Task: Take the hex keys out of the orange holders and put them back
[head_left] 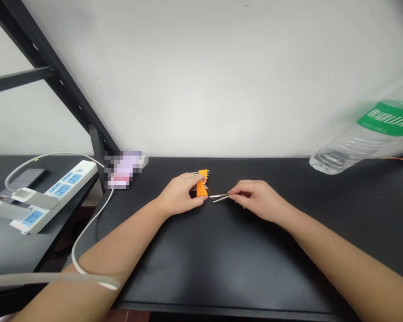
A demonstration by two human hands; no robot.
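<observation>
Near the far side of the black table, my left hand (179, 192) is closed around an orange hex key holder (202, 188). Several short dark metal ends stick out along its right edge, and my fingers cover much of its left side. To the right, my right hand (255, 197) pinches slim metal rods that look like hex keys (220, 198) between thumb and fingers. Two of their ends point left, close to the holder's lower corner. My fingers hide the rest of these rods, so their full number cannot be seen.
A clear plastic bottle with a green label (387, 118) leans at the right. On the left are a white power strip (65, 190) with plugged-in chargers, a dark phone (28, 179) and a black metal frame (63, 80). A white cable (87, 228) crosses near my left forearm.
</observation>
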